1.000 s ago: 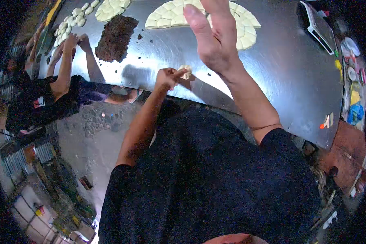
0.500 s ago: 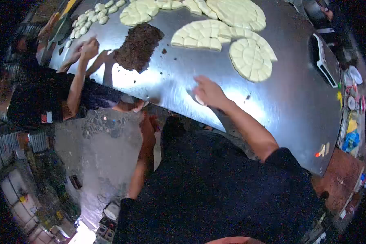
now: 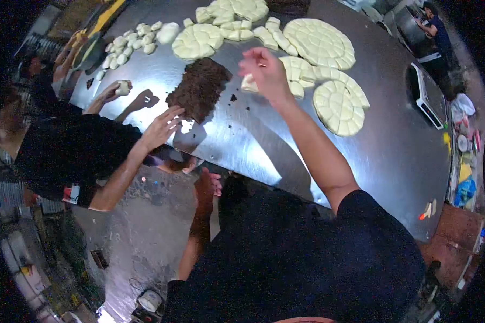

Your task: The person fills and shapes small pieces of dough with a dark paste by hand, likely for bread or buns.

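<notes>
My right hand (image 3: 264, 74) is raised over the metal table, above a slab of pale dough (image 3: 299, 70) cut into pieces. Its fingers are loosely curled and apart, slightly blurred, and nothing shows in them. Below the table edge, my left hand (image 3: 208, 184) hangs with fingers apart, holding nothing. A round of cut dough (image 3: 339, 107) lies to the right of my right hand, and a larger one (image 3: 319, 43) farther back. On its left is a dark brown crumbly mass (image 3: 200, 86).
At the left, a co-worker's hand (image 3: 111, 91) holds a dough ball (image 3: 124, 88); the other (image 3: 164, 126) reaches the brown mass's edge. Small dough balls (image 3: 128, 46) and a larger ball (image 3: 168, 33) lie behind. A white-edged device (image 3: 430, 99) stands right; another person (image 3: 439, 35) is beyond.
My right hand has moved from the near table to above the cut dough; the pale piece beside it is gone from there. A larger ball appears near the small ones. The co-worker's hands have separated.
</notes>
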Demonstrator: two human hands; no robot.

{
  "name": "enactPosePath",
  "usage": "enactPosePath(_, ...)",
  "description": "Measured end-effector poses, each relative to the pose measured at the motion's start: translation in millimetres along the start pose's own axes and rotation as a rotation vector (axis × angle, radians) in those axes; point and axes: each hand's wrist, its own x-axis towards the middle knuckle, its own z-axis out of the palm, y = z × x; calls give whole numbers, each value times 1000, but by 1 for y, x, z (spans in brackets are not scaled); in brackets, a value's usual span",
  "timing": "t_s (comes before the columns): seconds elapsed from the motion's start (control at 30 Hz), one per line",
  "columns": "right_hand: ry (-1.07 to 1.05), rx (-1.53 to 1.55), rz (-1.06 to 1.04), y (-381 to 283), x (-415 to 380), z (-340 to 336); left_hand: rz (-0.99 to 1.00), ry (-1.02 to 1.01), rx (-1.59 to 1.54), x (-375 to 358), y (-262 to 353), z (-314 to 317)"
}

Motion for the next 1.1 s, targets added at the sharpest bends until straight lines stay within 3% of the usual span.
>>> enactPosePath(0.03, 5, -427, -178, 14, 1, -10, 22, 9, -2, 2, 9, -2)
enactPosePath(0.1, -67, -922, -385, 35, -11, -53, 40, -18, -4, -2, 26, -1)
enactPosePath(0.13, 13, -1063, -336, 59, -17, -75, 52, -23, -9, -6, 33, 0)
enactPosePath(0.2, 48, -1346, 36, 74, -27, -107, -17, 97, 2, -17, 39, 7)
enactPosePath(0.3, -20, -1402, -53, 110, -32, -143, -19, 38, -29, -30, 37, 21)
enactPosePath(0.4, -56, -1395, -51, 110, -33, -148, 50, -140, -30, -24, 31, 44)
enactPosePath(0.47, 3, -1287, -66, 112, -46, -145, 103, -156, 77, -28, 43, 69)
enactPosePath(0.53, 206, -948, 190, 112, -69, -136, 182, -194, 186, -22, 60, 102)
enactPosePath(0.57, 161, -797, 239, 103, -85, -131, 211, -212, 186, -16, 65, 121)
enactPosePath(0.63, 76, -596, 240, 77, -127, -123, 748, -87, 257, -7, 71, 167)
enactPosePath(0.7, 75, -369, 151, 37, -152, -109, 743, -178, 408, -37, 115, 199)
enactPosePath(0.73, 106, -189, 110, 11, -154, -100, 775, -278, 353, -27, 107, 209)
enactPosePath(0.8, 192, -91, 150, -20, -153, -105, 822, -270, 370, -52, 139, 228)
enactPosePath(0.87, 356, 227, -9, -25, -140, -105, 556, -193, 185, -89, 175, 248)
enactPosePath(0.9, 402, -11, -266, -17, -128, -113, 662, -270, -3, -70, 157, 251)
enactPosePath(0.93, 370, -440, -498, -32, -126, -137, 501, -266, 22, -101, 178, 264)
enactPosePath(0.97, 428, -333, -368, -63, -134, -142, 518, -367, 4, -109, 175, 270)
enactPosePath(1.03, 565, -244, -362, -88, -145, -150, 545, -453, 1, -113, 170, 285)
enactPosePath(1.1, 656, -128, -365, -78, -146, -156, 759, -473, 140, -115, 176, 285)
